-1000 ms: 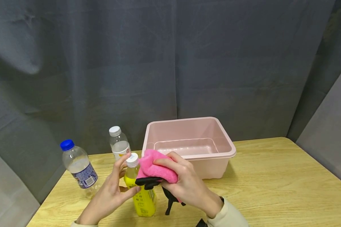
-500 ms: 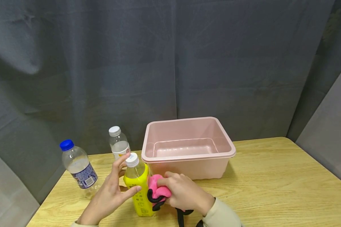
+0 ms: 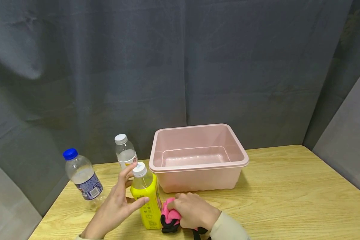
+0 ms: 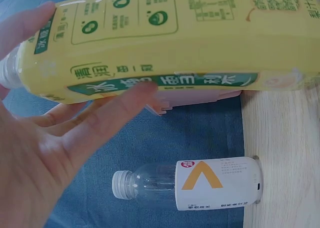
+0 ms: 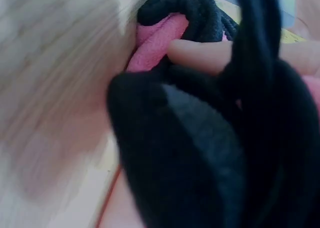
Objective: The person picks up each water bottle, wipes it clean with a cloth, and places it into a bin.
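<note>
A bottle with a yellow label and white cap [image 3: 150, 203] stands upright on the table. My left hand [image 3: 115, 203] grips it from the left, thumb on the near side of the label and index finger up by the cap. In the left wrist view the bottle [image 4: 165, 43] spans the top, with the thumb [image 4: 115, 108] across its label. My right hand [image 3: 195, 210] holds a bunched pink cloth with black edging [image 3: 170, 213] low beside the bottle's base. Up close in the right wrist view, black straps or folds of the cloth [image 5: 175, 153] cover much of my fingers.
A pink plastic basin [image 3: 198, 166] stands behind my right hand. At left is a clear bottle with a blue cap [image 3: 84, 176]; farther back, a clear bottle with a white cap [image 3: 126, 151]. A dark curtain [image 3: 180, 66] hangs behind the wooden table [image 3: 288, 186].
My right hand has brought the pink cloth down from the bottle's upper part to its base, near the table. The left hand and the bottle have stayed in place.
</note>
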Demonstrator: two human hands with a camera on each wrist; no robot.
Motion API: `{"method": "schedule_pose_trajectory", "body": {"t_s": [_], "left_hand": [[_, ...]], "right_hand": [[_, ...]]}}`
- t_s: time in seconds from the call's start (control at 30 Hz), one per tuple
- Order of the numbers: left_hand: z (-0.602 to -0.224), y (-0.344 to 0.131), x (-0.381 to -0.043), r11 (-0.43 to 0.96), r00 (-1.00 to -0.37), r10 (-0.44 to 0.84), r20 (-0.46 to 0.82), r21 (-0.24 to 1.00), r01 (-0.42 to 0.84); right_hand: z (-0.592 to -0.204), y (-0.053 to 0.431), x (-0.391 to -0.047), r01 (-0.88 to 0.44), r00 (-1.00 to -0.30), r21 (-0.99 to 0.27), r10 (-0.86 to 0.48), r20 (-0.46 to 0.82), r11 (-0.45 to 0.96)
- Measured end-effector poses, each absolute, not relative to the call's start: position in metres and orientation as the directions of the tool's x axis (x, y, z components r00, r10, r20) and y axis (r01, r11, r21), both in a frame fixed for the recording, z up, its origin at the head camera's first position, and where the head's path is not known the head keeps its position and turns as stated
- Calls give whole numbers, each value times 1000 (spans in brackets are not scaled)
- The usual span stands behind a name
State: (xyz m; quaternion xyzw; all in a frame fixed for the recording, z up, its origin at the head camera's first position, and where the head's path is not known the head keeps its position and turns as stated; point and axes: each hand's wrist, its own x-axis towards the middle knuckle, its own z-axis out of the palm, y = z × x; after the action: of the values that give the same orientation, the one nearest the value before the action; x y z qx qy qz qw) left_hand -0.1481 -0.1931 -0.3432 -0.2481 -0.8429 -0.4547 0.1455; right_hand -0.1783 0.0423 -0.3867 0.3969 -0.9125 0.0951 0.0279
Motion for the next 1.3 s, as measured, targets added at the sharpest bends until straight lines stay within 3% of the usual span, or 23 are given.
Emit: {"method": "schedule_pose_trajectory", "body": {"t_s": [0.17,0.43,0.57,0.73,0.93,1.3], "left_hand": [[-344,-194,-148,465,-840,282,463,700,542],[-344,-194,-148,464,-846,273,459,707,533],[-344,-194,-147,451,-838,278,470,707,546],[-344,-195,-148,445,-805,318,500,671,593],[-345,-195,-149,447,-796,333,505,659,605],[-344,-196,-149,437,-789,332,517,657,614]], "right_hand": [[-372,47,-175,-741,-671,-163,-708,220,651],[-341,54,-166,-814,-560,-215,-629,539,540],[-334,53,-162,-841,-469,-159,-551,691,517],[-328,50,-161,-880,-416,-260,-379,827,397],[-332,45,-163,-881,-443,-347,-300,845,323],[-335,49,-166,-866,-489,-350,-454,745,358]]}}
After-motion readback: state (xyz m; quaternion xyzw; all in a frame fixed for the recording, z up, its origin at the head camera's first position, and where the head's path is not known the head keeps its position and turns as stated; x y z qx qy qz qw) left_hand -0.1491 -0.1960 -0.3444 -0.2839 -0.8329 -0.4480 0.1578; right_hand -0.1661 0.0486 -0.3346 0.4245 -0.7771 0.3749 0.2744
